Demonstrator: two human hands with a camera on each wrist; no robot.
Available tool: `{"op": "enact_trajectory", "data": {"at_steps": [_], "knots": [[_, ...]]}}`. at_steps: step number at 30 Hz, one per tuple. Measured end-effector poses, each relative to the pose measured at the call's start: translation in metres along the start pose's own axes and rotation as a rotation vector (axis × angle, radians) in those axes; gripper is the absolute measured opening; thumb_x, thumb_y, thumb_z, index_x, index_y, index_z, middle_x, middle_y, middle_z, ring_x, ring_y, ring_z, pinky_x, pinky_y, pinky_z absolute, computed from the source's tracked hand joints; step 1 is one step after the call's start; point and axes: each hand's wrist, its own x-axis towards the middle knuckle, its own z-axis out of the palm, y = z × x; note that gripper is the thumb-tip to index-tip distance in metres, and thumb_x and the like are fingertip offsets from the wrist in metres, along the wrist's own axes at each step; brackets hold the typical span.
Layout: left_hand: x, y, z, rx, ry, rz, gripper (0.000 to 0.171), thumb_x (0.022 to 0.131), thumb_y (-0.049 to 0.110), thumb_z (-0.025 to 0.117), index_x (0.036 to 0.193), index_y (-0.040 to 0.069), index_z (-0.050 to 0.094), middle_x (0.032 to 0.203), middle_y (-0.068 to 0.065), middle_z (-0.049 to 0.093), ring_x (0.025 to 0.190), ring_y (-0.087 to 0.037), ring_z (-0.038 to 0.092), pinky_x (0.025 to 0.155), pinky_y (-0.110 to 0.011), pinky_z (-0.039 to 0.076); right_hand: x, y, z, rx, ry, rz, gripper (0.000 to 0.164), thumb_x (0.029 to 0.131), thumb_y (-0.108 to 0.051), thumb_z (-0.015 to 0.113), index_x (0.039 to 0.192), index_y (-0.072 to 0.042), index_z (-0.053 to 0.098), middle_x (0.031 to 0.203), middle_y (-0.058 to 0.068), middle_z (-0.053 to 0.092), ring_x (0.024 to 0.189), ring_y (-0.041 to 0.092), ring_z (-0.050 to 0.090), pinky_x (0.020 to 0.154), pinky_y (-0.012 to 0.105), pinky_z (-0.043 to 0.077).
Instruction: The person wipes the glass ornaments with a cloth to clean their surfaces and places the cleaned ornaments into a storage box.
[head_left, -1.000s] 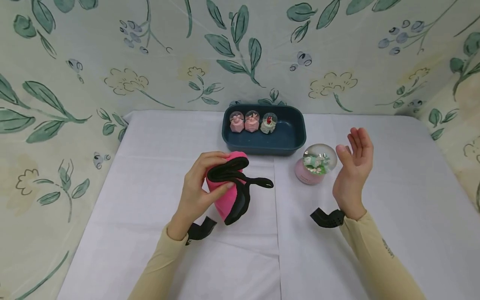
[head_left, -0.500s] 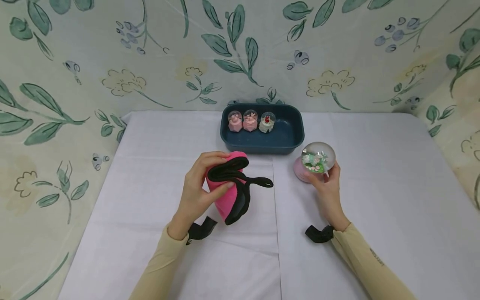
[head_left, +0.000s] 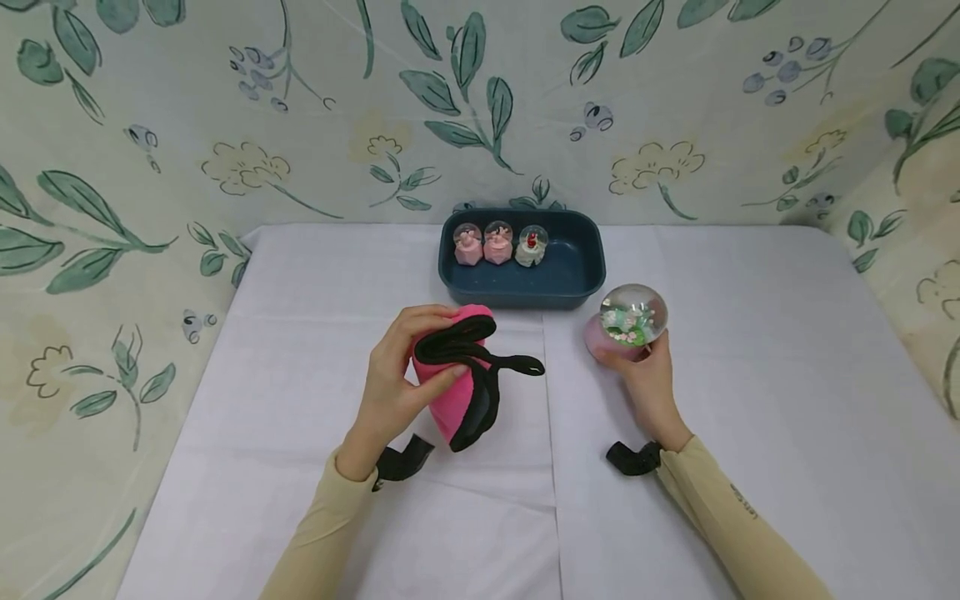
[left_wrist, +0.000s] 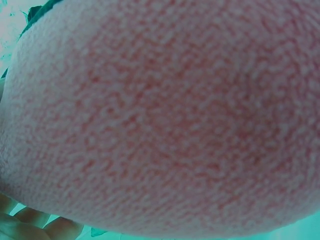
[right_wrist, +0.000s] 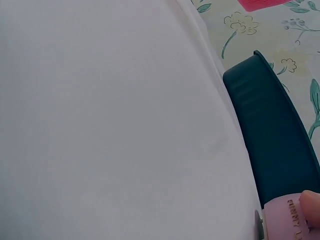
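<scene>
My left hand (head_left: 401,367) grips a folded pink cloth (head_left: 448,407) with black edging and a black hanging loop, thumb in front and fingers behind. In the left wrist view the fuzzy pink cloth (left_wrist: 165,120) fills nearly everything, with fingertips (left_wrist: 30,222) at the lower left. On the right, my right hand (head_left: 651,392) holds a snow globe (head_left: 633,315) by its pink base, the clear dome with green and white figures tilted toward me. Raised letters show on the pink base (right_wrist: 285,220) in the right wrist view, beside a fingertip.
A dark blue tray (head_left: 577,296) stands at the back of the white-covered table (head_left: 300,517). Lined up in its left part are three small globes (head_left: 498,243), two pink and one white with red inside. A flowered cloth (head_left: 315,100) hangs behind.
My right hand, raised with its fingers straight beside the snow globe a second ago, has come down and taken hold of its base. The left hand keeps the cloth where it was.
</scene>
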Motion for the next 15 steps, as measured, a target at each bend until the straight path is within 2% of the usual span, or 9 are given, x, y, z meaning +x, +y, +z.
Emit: {"op": "enact_trajectory", "data": {"at_steps": [4, 7, 12, 15], "knots": [[-0.001, 0.000, 0.000, -0.010, -0.001, -0.004, 0.048, 0.087, 0.031, 0.071, 0.116, -0.003, 0.054, 0.122, -0.017, 0.055, 0.116, -0.030, 0.051, 0.094, -0.034, 0.048, 0.002, 0.001, -0.003, -0.044, 0.042, 0.010, 0.080, 0.075, 0.002, 0.077, 0.142, -0.008, 0.035, 0.133, 0.005, 0.046, 0.113, 0.014, 0.043, 0.092, 0.024, 0.034], [-0.001, -0.001, 0.000, -0.018, 0.006, -0.006, 0.049, 0.087, 0.031, 0.071, 0.116, -0.004, 0.054, 0.122, -0.018, 0.055, 0.116, -0.030, 0.051, 0.094, -0.034, 0.048, 0.002, 0.001, -0.004, -0.027, 0.049, 0.015, 0.077, 0.075, 0.003, 0.076, 0.140, -0.007, 0.038, 0.129, 0.004, 0.048, 0.109, 0.013, 0.044, 0.088, 0.022, 0.035], [-0.001, -0.004, -0.001, -0.039, 0.028, -0.020, 0.050, 0.086, 0.031, 0.071, 0.117, -0.005, 0.053, 0.122, -0.018, 0.055, 0.115, -0.031, 0.051, 0.095, -0.035, 0.047, -0.001, -0.007, -0.007, 0.085, 0.016, 0.050, 0.070, 0.077, 0.007, 0.072, 0.137, -0.010, 0.041, 0.124, -0.001, 0.048, 0.106, 0.011, 0.045, 0.082, 0.019, 0.038], [-0.002, -0.005, -0.002, -0.053, 0.036, -0.034, 0.050, 0.086, 0.030, 0.072, 0.118, -0.005, 0.053, 0.124, -0.018, 0.054, 0.116, -0.031, 0.050, 0.095, -0.036, 0.047, -0.004, -0.018, -0.008, 0.164, -0.021, 0.014, 0.066, 0.078, 0.011, 0.069, 0.136, -0.010, 0.043, 0.125, -0.001, 0.048, 0.108, 0.012, 0.044, 0.083, 0.017, 0.040]]}}
